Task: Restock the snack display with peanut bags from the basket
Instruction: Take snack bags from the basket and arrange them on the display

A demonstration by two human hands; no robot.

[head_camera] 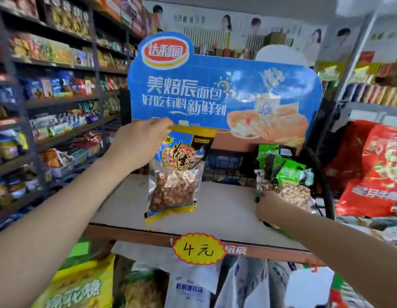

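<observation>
My left hand [140,145] pinches the top edge of a clear peanut bag [175,176] with a yellow and blue header. The bag hangs upright, its bottom touching the pale top shelf [226,210] of the display rack. My right hand [270,205] grips the lower corner of a green-topped nut bag [290,181] standing at the shelf's right end. The basket is not in view.
A blue bread sign [224,90] rises behind the shelf. A yellow price tag [198,248] hangs from its front edge, with bags [188,287] below. Stocked shelves [55,103] line the left aisle. A large red bag [375,172] hangs at the right.
</observation>
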